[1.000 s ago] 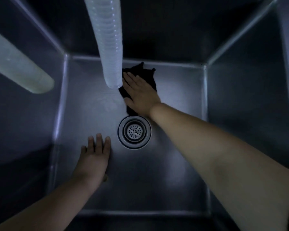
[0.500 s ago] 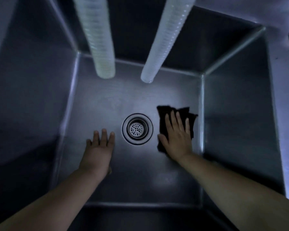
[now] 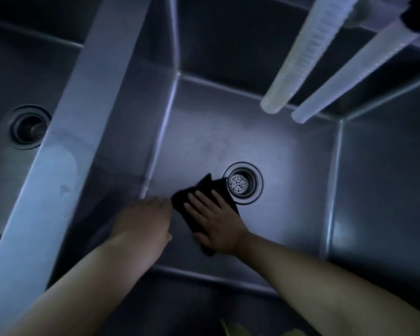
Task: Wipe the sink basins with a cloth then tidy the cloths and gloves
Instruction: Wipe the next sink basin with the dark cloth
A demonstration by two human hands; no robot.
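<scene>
Two hands in sink basin [image 3: 264,141]: right hand [image 3: 216,221] flat on black cloth [image 3: 204,192], left hand [image 3: 143,219] spread; no legible writing.

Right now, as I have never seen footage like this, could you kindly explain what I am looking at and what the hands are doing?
There is no machine here: a person wears a camera on the head, so the view looks down along both bare arms into a steel sink basin. The right hand presses a dark cloth flat on the basin floor, just beside the round drain strainer. The left hand rests next to the cloth and holds nothing. Two pale hoses hang in from the upper right. On the left, past a steel divider, lies a second basin with its own drain.
</scene>
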